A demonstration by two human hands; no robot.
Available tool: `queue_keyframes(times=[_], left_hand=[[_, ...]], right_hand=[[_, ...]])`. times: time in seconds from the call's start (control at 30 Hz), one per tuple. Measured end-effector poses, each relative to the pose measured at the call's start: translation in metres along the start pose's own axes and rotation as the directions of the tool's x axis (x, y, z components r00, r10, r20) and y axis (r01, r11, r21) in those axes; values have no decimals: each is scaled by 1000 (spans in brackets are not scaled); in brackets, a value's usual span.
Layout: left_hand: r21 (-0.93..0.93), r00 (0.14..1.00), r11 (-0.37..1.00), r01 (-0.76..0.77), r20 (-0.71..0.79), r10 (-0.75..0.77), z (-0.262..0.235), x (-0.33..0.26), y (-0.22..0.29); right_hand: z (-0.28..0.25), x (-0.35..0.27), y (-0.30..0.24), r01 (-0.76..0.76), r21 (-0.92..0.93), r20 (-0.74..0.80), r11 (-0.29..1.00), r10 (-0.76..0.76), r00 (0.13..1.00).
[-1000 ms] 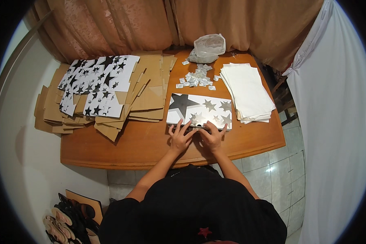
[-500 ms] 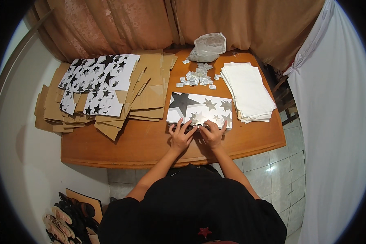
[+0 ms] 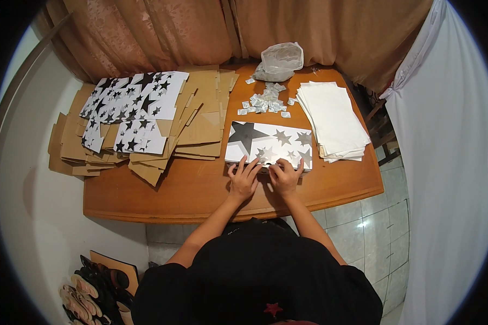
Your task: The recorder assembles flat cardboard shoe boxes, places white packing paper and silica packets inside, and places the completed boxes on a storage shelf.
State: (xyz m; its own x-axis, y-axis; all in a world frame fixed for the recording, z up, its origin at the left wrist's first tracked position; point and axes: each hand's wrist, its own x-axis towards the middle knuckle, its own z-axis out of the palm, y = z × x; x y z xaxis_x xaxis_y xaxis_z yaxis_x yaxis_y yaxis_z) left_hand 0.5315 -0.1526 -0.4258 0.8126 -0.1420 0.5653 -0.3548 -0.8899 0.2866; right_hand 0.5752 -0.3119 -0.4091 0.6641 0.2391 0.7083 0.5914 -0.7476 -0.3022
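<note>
A closed, flat white cardboard box (image 3: pixel 265 140) with black and silvery-grey stars lies on the table in front of me. My left hand (image 3: pixel 244 180) touches its near edge, fingers spread and slightly bent, the thumb pointing toward the middle. Just to its right, my right hand (image 3: pixel 285 177) rests on the same edge with bent, spread fingers. Both thumbs are close to a small dark notch in the middle of that edge. My fingers partly cover the box's front wall.
Flattened brown cardboard (image 3: pixel 200 127) and star-printed white blanks (image 3: pixel 133 97) are stacked at the left. Small silvery packets (image 3: pixel 265 101) lie beyond the box, before an open clear plastic bag (image 3: pixel 281 60). White sheets (image 3: pixel 333 119) are piled at the right on the wooden table (image 3: pixel 146 203).
Both hands stay at the box's near edge, with only slight finger shifts. The whole view has slid a few pixels, and nothing else has visibly moved.
</note>
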Motion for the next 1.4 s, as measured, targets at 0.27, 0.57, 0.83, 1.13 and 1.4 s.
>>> queue_keyframes(times=[0.27, 0.57, 0.83, 1.13, 1.4], left_hand=[[-8, 1000, 1000, -25, -16, 24, 0, 0, -5], [-103, 996, 992, 76, -40, -80, 0, 15, -1], [-27, 998, 997, 68, -7, -68, 8, 38, -15], [-55, 988, 986, 157, 4, -157, 14, 35, -11], [-82, 967, 965, 248, -38, -252, 18, 35, 1]], right_hand=[[-3, 6, -5, -61, 14, 49, 998, 60, 997], [-3, -2, 9, -64, 46, 4, 997, 64, 998], [-1, 14, 7, -172, -6, 58, 985, 172, 983], [-17, 35, 12, -227, -21, 153, 974, 227, 962], [-11, 80, 107, -294, -63, 373, 954, 296, 879]])
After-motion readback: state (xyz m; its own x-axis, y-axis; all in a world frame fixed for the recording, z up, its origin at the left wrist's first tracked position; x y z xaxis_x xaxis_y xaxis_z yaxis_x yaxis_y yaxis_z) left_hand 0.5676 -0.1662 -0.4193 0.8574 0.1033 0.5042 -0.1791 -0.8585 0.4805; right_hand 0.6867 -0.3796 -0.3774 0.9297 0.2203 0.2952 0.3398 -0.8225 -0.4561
